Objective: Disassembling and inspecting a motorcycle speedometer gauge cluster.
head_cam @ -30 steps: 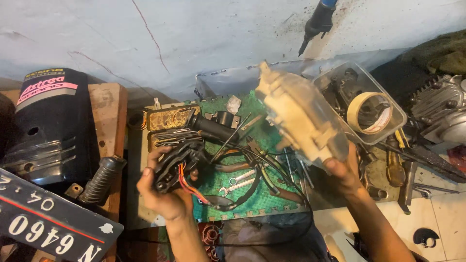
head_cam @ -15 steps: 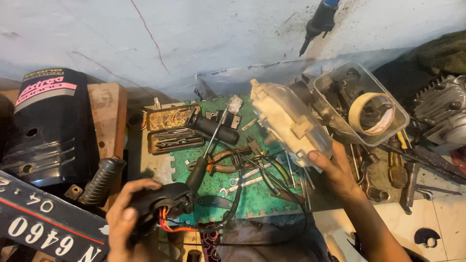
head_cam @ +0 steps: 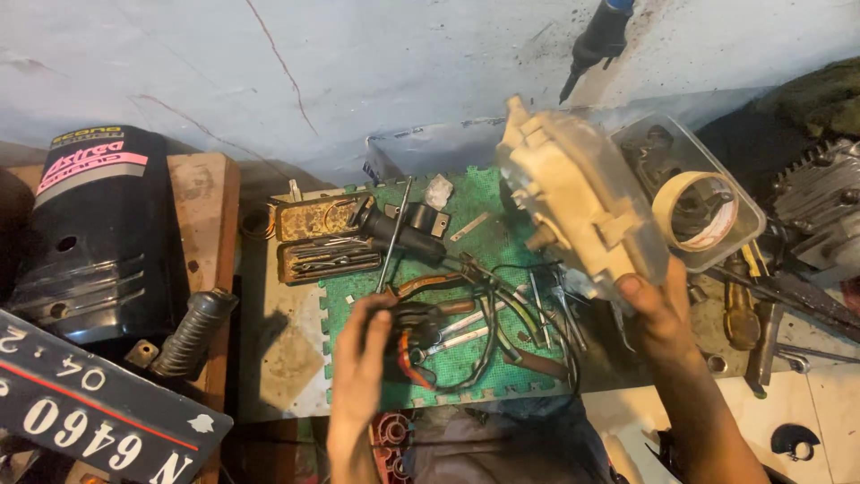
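In the head view, the right hand (head_cam: 658, 314) holds a cream plastic instrument housing (head_cam: 573, 202) up off the counter, its grip closed around the housing's lower end with the thumb on the near face; the housing tilts up and away, in front of the clear plastic tub (head_cam: 743, 224) that holds a roll of masking tape (head_cam: 697, 211). The left hand (head_cam: 363, 358) rests on the green foam mat (head_cam: 475, 224), fingers curled around a black switch unit with red and black wires (head_cam: 414, 345); its grip looks closed on the unit, which lies low on the mat. Pliers (head_cam: 430, 285) and a black handlebar grip (head_cam: 403, 235) lie just beyond it. The step in hand seems to be bringing wiring and housing together. The next move likely calls for lifting the wire bundle clear of the loose tools and turning the housing's open side toward it.
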